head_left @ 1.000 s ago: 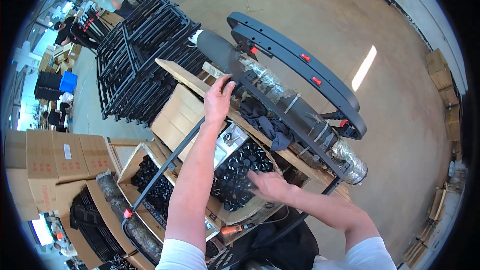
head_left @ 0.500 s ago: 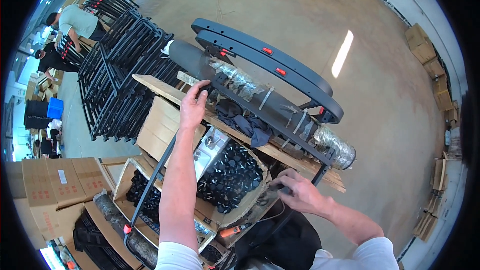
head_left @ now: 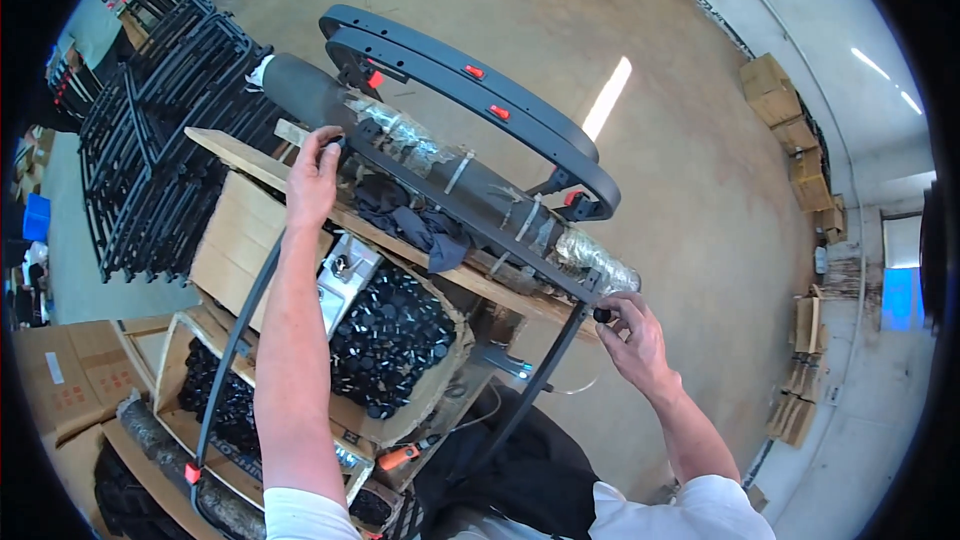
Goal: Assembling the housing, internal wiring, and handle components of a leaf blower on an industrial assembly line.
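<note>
A dark grey metal frame (head_left: pixel 475 205) lies across a padded, plastic-wrapped roll (head_left: pixel 300 90), its curved far side (head_left: pixel 455 80) carrying red clips. My left hand (head_left: pixel 313 180) reaches to the frame's left corner, fingertips pinched round a small black piece that they partly hide. Beside the right corner, my right hand (head_left: pixel 637 345) pinches a small round black knob (head_left: pixel 602 315) close to the bar, a little apart from it. A cardboard box of loose black knobs with metal studs (head_left: pixel 390 340) stands between my arms.
A wooden board (head_left: pixel 235 157) runs along the roll. A dark cloth (head_left: pixel 410 225), a metal tray (head_left: pixel 345 275) and an orange-handled tool (head_left: pixel 400 456) lie nearby. Black frames (head_left: pixel 150 140) are stacked at left. Cartons (head_left: pixel 80 375) stand lower left, others (head_left: pixel 770 90) along the right wall.
My right hand has moved from beside the knob box out to the frame's right corner. My left hand stays at the left corner. The whole view has shifted, moving the scene leftward.
</note>
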A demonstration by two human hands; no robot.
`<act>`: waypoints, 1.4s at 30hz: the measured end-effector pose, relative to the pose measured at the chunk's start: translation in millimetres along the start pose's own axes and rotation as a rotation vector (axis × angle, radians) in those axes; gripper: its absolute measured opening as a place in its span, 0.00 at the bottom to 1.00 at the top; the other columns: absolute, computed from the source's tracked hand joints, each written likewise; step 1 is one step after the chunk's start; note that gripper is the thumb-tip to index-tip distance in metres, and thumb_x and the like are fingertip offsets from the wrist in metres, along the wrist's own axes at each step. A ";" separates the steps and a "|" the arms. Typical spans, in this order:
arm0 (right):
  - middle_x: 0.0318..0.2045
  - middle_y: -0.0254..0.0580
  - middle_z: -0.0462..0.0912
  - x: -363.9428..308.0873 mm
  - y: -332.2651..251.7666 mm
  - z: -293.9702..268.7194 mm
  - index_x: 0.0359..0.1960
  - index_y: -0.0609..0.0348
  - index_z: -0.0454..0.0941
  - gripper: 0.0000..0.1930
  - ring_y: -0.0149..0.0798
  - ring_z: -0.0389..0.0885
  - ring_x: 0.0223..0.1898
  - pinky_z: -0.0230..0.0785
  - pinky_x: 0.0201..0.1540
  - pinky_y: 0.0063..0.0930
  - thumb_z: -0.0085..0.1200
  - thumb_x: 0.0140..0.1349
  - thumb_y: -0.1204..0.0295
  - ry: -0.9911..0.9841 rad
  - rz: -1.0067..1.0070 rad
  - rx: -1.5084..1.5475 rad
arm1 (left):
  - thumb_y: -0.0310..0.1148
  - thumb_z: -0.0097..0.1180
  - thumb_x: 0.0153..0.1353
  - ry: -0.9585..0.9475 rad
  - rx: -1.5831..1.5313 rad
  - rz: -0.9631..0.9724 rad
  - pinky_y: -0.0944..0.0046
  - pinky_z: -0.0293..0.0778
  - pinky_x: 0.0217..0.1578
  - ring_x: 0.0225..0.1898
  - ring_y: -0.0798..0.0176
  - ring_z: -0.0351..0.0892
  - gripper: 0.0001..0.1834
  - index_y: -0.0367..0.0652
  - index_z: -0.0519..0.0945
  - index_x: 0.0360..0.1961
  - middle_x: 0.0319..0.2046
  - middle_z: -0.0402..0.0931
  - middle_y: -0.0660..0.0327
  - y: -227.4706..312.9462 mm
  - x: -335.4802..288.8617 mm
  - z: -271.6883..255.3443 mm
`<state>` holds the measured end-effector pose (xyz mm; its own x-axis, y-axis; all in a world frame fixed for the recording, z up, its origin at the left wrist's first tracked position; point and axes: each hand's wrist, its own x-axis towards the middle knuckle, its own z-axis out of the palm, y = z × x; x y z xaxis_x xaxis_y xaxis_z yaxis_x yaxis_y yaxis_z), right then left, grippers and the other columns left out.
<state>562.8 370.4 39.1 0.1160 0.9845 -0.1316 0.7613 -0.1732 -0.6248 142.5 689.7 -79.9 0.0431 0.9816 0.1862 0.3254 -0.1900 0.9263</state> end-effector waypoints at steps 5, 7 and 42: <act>0.54 0.46 0.79 -4.3 1.5 -0.9 0.55 0.60 0.81 0.19 0.43 0.87 0.47 0.85 0.47 0.35 0.65 0.62 0.81 -0.053 -0.004 -0.028 | 0.34 0.50 0.80 0.029 0.108 0.013 0.61 0.76 0.59 0.57 0.59 0.84 0.13 0.49 0.84 0.58 0.53 0.85 0.59 2.2 -4.1 2.1; 0.54 0.47 0.79 -3.3 -2.4 5.4 0.55 0.60 0.81 0.19 0.45 0.87 0.48 0.85 0.47 0.36 0.65 0.62 0.82 -0.069 -0.019 -0.041 | 0.32 0.53 0.78 0.027 0.122 0.019 0.61 0.76 0.59 0.57 0.58 0.83 0.13 0.49 0.84 0.58 0.55 0.84 0.60 -0.5 -3.2 -3.0; 0.29 0.53 0.88 25.8 -39.2 4.4 0.43 0.65 0.80 0.20 0.58 0.89 0.33 0.82 0.39 0.50 0.65 0.66 0.58 -0.290 0.169 -0.660 | 0.38 0.56 0.75 0.018 0.234 -0.023 0.55 0.78 0.56 0.54 0.56 0.84 0.15 0.57 0.83 0.60 0.55 0.84 0.60 15.0 -8.4 -6.6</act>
<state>533.1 402.4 56.8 0.1619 0.8831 -0.4403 0.9838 -0.1790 0.0028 140.9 678.4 -65.4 0.0168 0.9846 0.1738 0.5367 -0.1555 0.8293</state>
